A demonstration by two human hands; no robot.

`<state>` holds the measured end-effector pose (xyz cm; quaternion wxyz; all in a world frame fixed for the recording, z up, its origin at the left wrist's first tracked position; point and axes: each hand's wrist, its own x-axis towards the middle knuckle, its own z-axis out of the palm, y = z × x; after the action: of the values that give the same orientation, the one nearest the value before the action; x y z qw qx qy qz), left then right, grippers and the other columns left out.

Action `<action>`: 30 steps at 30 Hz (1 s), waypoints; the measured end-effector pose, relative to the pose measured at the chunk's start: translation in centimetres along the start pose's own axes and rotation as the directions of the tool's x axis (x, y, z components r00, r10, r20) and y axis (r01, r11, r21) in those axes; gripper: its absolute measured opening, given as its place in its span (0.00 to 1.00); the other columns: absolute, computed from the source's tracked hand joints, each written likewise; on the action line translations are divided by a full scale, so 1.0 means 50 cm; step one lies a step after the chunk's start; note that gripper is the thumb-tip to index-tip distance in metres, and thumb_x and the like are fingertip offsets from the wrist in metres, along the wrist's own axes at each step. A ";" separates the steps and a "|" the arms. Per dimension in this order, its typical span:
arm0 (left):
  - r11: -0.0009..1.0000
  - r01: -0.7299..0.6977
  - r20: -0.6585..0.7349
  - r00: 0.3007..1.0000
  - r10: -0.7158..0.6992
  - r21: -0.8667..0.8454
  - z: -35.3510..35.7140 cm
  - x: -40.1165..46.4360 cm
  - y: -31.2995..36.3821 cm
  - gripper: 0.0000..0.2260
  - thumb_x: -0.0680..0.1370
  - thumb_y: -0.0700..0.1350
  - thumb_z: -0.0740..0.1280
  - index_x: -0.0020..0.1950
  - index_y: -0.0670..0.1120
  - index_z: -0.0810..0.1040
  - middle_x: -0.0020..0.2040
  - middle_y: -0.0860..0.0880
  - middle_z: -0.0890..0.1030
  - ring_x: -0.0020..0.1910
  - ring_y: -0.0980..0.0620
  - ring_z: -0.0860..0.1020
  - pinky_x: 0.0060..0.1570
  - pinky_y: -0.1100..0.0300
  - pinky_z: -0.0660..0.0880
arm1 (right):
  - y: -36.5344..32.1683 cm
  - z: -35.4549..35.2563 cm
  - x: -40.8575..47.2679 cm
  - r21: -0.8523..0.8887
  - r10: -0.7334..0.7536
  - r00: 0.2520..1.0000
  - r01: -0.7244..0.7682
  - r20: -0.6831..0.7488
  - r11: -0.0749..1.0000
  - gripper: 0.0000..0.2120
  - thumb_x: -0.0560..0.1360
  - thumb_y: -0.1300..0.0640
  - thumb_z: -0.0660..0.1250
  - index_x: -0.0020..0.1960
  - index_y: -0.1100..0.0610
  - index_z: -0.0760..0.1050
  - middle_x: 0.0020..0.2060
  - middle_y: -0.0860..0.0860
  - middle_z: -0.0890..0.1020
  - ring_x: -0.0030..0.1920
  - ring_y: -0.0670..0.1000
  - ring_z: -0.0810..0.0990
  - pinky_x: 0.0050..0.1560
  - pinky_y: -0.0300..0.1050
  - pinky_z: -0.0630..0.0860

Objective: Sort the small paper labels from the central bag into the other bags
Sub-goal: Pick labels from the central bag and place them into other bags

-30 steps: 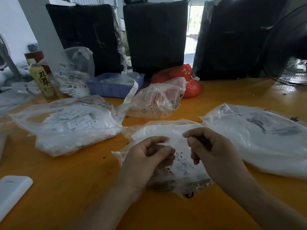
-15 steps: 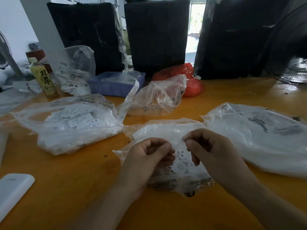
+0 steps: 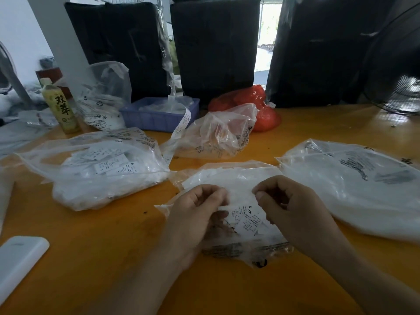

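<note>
The central clear bag (image 3: 229, 178) lies on the orange table (image 3: 91, 246), full of small white paper labels (image 3: 248, 218) printed with sizes. My left hand (image 3: 195, 214) and my right hand (image 3: 288, 205) hover over it with curled fingers, both pinching at the plastic or labels at its top; the exact thing pinched is hidden by the fingers. A left bag (image 3: 100, 167) holds more labels. A large right bag (image 3: 354, 185) looks white and full. Behind the central one sits a crumpled bag (image 3: 218, 135).
A yellow drink bottle (image 3: 59, 105), another clear bag (image 3: 102, 98) and a blue tray (image 3: 159, 117) with a label strip stand at the back left. Red bags (image 3: 254, 103) lie behind. A white device (image 3: 18, 258) rests near left. A black fan (image 3: 395, 64) is far right.
My hands have drawn slightly apart over the central bag, exposing more printed labels between them. The bags have not moved.
</note>
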<state>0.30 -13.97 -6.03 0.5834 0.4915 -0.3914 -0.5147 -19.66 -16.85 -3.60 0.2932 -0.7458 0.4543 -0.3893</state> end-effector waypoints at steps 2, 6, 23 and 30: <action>0.999 -0.050 -0.023 0.998 0.050 -0.008 -0.003 0.003 0.001 0.07 0.79 0.47 0.72 0.42 0.53 0.86 0.47 0.48 0.86 0.49 0.50 0.84 0.50 0.54 0.81 | -0.001 0.001 0.000 -0.024 0.036 0.999 -0.035 0.027 0.999 0.05 0.80 0.51 0.67 0.47 0.42 0.77 0.40 0.41 0.82 0.37 0.50 0.80 0.38 0.49 0.80; 0.976 -0.152 -0.046 0.986 0.161 0.158 0.003 0.002 -0.001 0.07 0.85 0.44 0.66 0.49 0.47 0.81 0.45 0.49 0.87 0.48 0.51 0.86 0.56 0.49 0.82 | -0.003 0.005 -0.001 0.019 0.104 0.992 -0.105 0.067 0.994 0.08 0.81 0.50 0.65 0.44 0.48 0.77 0.35 0.45 0.82 0.35 0.53 0.80 0.36 0.51 0.78; 0.962 -0.095 0.063 0.995 0.082 0.258 0.005 -0.014 0.009 0.23 0.72 0.62 0.74 0.60 0.49 0.81 0.49 0.50 0.89 0.47 0.50 0.88 0.49 0.56 0.85 | 0.001 0.007 0.002 0.176 0.038 0.994 -0.019 -0.107 0.984 0.03 0.79 0.52 0.68 0.47 0.47 0.80 0.39 0.41 0.86 0.37 0.43 0.83 0.39 0.32 0.78; 0.997 -0.077 -0.034 0.996 0.077 0.020 -0.002 -0.002 0.003 0.21 0.66 0.50 0.79 0.55 0.43 0.83 0.45 0.44 0.89 0.45 0.47 0.88 0.45 0.61 0.83 | 0.001 0.014 -0.002 0.175 0.024 0.989 0.002 -0.145 0.985 0.03 0.80 0.53 0.68 0.47 0.48 0.79 0.37 0.41 0.85 0.35 0.42 0.83 0.39 0.31 0.77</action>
<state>0.42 -13.83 -5.88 0.6050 0.4903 -0.4045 -0.4796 -19.12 -16.71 -4.04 0.3254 -0.6840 0.4429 -0.4796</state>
